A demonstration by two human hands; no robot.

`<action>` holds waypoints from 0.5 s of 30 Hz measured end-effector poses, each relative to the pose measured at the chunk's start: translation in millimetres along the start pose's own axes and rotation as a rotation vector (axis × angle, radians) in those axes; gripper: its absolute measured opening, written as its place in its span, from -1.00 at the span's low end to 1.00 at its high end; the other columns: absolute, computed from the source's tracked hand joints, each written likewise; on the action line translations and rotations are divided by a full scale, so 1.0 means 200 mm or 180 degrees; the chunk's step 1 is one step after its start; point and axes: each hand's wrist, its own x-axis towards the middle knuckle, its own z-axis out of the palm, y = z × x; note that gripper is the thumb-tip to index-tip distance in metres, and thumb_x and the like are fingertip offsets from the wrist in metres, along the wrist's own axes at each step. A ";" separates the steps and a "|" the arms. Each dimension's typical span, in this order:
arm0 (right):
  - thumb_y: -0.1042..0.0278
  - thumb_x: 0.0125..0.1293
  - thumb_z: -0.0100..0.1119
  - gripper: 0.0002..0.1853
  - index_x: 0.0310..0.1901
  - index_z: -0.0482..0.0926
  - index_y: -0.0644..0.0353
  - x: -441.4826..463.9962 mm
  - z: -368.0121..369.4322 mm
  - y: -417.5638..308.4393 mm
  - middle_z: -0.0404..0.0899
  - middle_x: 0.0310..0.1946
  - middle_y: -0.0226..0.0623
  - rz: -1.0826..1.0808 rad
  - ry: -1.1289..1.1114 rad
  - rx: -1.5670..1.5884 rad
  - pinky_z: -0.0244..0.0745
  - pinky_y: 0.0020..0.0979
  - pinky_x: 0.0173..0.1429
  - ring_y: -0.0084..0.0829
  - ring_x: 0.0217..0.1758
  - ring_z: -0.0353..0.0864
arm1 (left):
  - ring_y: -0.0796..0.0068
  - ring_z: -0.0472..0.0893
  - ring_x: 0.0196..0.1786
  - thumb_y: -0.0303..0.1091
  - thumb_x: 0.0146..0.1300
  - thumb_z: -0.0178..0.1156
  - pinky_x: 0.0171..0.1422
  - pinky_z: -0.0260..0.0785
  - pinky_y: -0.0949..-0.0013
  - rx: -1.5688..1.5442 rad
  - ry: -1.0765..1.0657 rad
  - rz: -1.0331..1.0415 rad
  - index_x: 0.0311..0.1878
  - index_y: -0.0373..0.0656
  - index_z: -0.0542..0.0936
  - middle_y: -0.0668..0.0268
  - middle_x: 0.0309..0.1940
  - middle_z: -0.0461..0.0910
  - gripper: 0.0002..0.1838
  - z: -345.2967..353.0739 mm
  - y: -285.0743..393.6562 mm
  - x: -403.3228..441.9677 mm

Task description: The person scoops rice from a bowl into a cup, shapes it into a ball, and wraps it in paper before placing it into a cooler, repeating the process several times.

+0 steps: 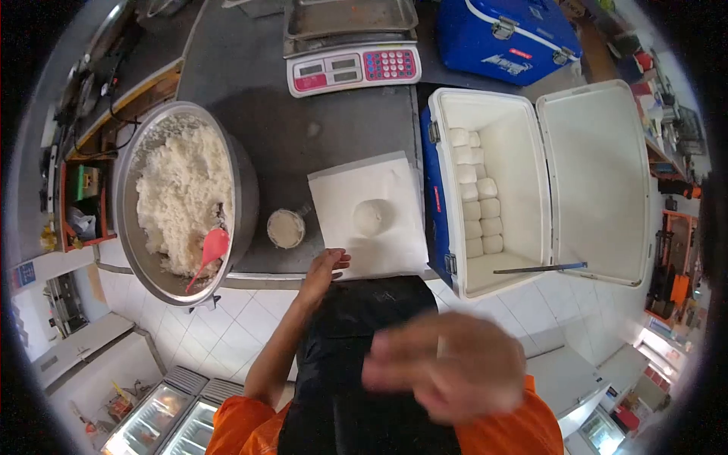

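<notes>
A rounded mound of white rice (370, 218) sits on a stack of white paper sheets (341, 182) at the table's front edge. My left hand (326, 271) is at the lower left edge of the paper, its fingers stretched out and apart, with nothing seen in them. My right hand (447, 365) is raised close to the camera, above the dark apron; motion smears its fingers. A small round cup of rice (286, 229) stands left of the paper. Further left, a large metal pot (246, 182) holds cooked rice (182, 197) with a red rice paddle (214, 246) resting in it.
An open blue and white cooler (523, 189) stands on the right, with several white wrapped packets (474, 189) inside and its lid (599, 182) swung right. A digital scale (354, 70) and a closed blue cooler (508, 38) are at the back.
</notes>
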 end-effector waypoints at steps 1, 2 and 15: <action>0.55 0.18 0.36 -0.50 0.20 0.55 0.15 0.00 -0.03 0.10 0.71 0.01 -0.24 0.0227 0.0206 -0.0451 0.63 -0.29 0.07 -0.28 -0.03 0.73 | 0.34 0.58 0.14 -0.09 0.49 0.00 0.24 0.38 0.23 0.0210 0.0210 -0.0005 0.16 -0.26 0.51 0.16 0.06 0.63 -0.58 0.02 0.02 0.01; 0.47 0.18 0.41 -0.65 0.03 0.64 0.12 0.03 -0.04 0.27 0.72 -0.15 -0.26 0.0172 0.0664 -0.0807 0.60 -0.31 -0.09 -0.34 -0.19 0.70 | 0.34 0.58 0.14 -0.09 0.49 0.00 0.24 0.38 0.23 0.0179 0.0190 -0.0016 0.16 -0.26 0.51 0.16 0.06 0.63 -0.58 0.02 -0.01 0.03; 0.31 0.11 0.35 -0.83 -0.42 0.61 0.23 -0.21 -0.10 1.59 0.55 -0.24 -0.13 0.1323 -0.0420 -0.2692 0.51 -0.16 0.09 -0.11 0.04 0.56 | -0.10 0.53 0.09 -0.25 0.29 0.26 0.21 0.40 0.02 0.3198 0.0109 0.2228 0.07 -0.33 0.51 -0.08 -0.05 0.56 -0.60 0.01 -0.07 0.16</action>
